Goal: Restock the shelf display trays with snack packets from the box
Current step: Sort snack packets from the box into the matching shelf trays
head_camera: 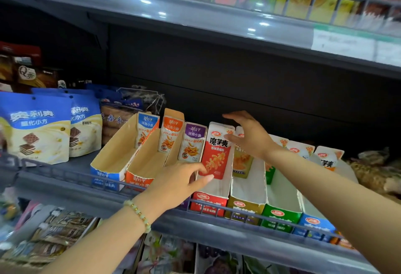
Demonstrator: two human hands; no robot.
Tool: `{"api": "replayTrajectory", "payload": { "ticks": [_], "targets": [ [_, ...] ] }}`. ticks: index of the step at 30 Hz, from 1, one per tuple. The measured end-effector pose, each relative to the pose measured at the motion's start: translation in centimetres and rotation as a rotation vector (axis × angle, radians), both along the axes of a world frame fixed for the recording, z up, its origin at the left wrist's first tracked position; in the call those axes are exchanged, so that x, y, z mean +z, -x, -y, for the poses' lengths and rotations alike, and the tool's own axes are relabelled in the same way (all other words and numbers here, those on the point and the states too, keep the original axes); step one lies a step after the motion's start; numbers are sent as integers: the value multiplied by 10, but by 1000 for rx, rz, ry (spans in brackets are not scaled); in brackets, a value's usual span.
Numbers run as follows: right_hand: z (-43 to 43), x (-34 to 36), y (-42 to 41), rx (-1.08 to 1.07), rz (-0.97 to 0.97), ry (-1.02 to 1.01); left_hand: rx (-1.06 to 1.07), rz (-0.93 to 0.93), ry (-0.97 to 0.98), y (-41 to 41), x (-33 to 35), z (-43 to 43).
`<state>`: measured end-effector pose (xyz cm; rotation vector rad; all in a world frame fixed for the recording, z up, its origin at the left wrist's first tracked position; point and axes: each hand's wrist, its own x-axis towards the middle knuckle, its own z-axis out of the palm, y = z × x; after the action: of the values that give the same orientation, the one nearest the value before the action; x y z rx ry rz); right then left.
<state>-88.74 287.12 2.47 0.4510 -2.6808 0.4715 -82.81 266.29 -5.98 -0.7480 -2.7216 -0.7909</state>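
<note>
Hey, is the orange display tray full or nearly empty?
Nearly empty. The orange tray shows mostly bare cardboard inside, with orange packets standing only at its back.

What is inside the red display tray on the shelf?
One red packet stands at the back of the red tray, the left hand touching its lower corner. The tray floor in front is bare. Anything behind the packet is hidden.
</note>
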Motion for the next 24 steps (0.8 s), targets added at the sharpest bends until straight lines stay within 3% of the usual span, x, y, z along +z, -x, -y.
{"api": "replayTrajectory", "payload": {
  "ticks": [8, 17, 24],
  "targets": [
    [-33, -17, -110, 102, 192, 203, 21, -14, -28, -75, -4, 4],
    [-88, -156, -255, 54, 516, 478, -143, 195, 125, -169, -92, -18],
    [-109, -253, -287, -231, 934, 287, -245, 548, 329, -185, -165, -45]
  ]
}}
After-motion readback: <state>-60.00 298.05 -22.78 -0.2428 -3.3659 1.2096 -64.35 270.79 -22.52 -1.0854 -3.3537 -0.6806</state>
